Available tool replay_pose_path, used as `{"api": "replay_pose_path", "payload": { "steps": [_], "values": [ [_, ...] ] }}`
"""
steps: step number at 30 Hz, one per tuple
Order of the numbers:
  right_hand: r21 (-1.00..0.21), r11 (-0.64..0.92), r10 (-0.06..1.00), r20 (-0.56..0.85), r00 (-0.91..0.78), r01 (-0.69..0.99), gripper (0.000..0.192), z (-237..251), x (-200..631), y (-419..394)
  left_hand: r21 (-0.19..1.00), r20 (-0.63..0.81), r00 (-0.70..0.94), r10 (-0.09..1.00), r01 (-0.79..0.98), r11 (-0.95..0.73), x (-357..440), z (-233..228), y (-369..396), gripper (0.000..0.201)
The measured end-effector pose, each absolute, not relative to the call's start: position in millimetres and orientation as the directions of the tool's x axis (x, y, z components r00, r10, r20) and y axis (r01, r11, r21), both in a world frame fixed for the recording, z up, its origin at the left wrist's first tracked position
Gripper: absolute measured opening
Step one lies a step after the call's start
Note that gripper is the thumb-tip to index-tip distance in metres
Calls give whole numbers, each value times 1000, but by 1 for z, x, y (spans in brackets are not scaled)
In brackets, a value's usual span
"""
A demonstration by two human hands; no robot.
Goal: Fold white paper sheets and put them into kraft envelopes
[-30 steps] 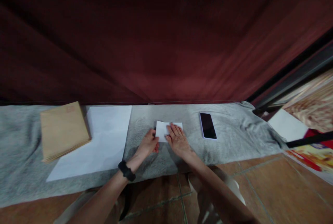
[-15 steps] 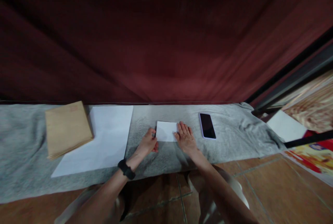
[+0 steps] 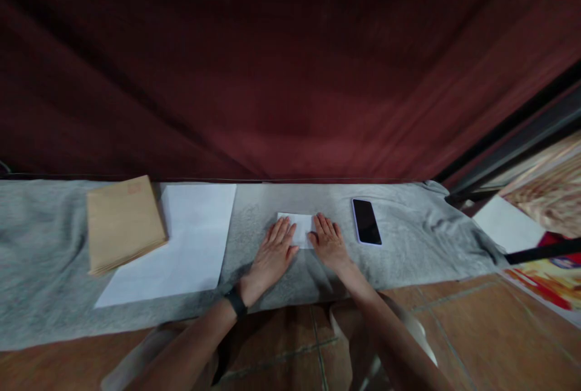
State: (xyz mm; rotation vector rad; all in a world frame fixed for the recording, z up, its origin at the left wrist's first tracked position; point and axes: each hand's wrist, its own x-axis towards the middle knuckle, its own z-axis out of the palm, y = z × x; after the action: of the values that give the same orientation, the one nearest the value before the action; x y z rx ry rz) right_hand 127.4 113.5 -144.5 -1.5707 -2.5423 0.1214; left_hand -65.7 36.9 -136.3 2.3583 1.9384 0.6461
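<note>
A small white piece of paper (image 3: 301,227), which looks folded, lies flat on the grey cloth (image 3: 254,203). My left hand (image 3: 273,252) rests palm down over its left end with the fingers stretched out. Over the right end lies my right hand (image 3: 329,244), also flat, fingers extended. Both ends of the paper are partly hidden beneath the hands. A dark watch (image 3: 236,303) is on my left wrist.
Left of my hands lie large white sheets (image 3: 181,246), partly under a stack of brown envelopes (image 3: 124,221). A phone (image 3: 367,221) with a pale purple edge lies to the right. A dark red curtain (image 3: 281,88) hangs behind; tiled floor (image 3: 472,318) shows below.
My left hand has gone from the paper's left edge, fingers curled, to lying flat on top of it. My right hand stays on the right end. The view has shifted slightly.
</note>
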Motion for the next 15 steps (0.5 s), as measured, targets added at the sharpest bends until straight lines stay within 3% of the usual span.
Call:
{"api": "replay_pose_path", "payload": {
  "steps": [6,12,15],
  "values": [
    [-174,477,877,155,-454,862,56,-143,124,114,144,278,115,954,977,-160,-65,-156,32,63],
    [-241,648,762,212,-612,723,52,-147,103,100,149,281,80,956,981,-126,-57,-157,34,61],
    [-221,658,753,202,-626,720,51,-148,102,99,172,276,49,960,980,-99,-52,-160,33,62]
  ]
}}
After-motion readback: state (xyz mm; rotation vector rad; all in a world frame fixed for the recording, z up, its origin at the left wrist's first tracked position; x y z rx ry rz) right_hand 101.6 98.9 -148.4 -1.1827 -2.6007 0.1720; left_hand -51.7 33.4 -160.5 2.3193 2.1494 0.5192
